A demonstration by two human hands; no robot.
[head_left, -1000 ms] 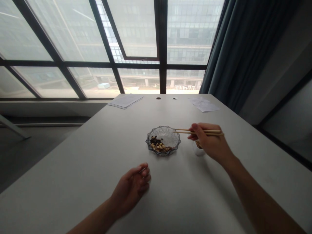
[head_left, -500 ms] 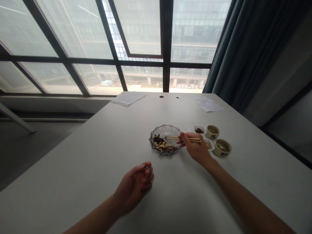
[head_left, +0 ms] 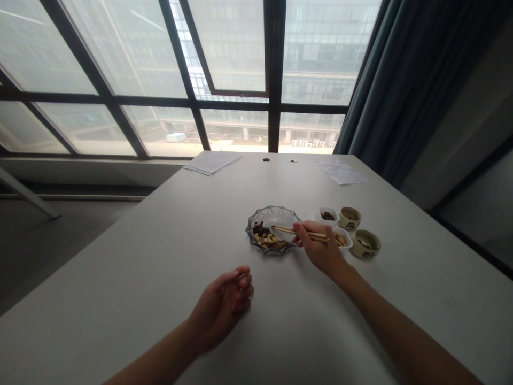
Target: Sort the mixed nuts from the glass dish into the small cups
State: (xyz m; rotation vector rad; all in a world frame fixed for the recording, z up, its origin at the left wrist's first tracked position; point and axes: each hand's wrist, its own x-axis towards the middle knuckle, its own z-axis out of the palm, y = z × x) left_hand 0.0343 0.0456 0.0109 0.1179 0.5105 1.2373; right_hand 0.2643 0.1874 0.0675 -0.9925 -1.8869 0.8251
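Note:
My right hand [head_left: 318, 247] is closed on a pair of wooden chopsticks [head_left: 284, 230], whose tips reach over a clear glass dish [head_left: 280, 214] with a scalloped rim. A small dark bit shows at the tips; whether they pinch it I cannot tell. Dark and pale dried pieces [head_left: 267, 239] lie in heaps along the dish's left and near side. My left hand [head_left: 224, 305] rests on the white table in front of the dish, fingers loosely curled, nothing visible in it.
Right of the dish stand two small white bowls, one with dark pieces [head_left: 328, 215], one with pale pieces [head_left: 341, 239]. Beside them are two round ceramic cups [head_left: 350, 218] with dark characters. Papers [head_left: 212, 162] lie at the far left, more sheets [head_left: 342, 172] at the far right.
My right hand has shifted slightly down and toward me, the chopsticks now tilting more while their tips stay over the dish. The left hand has stayed put.

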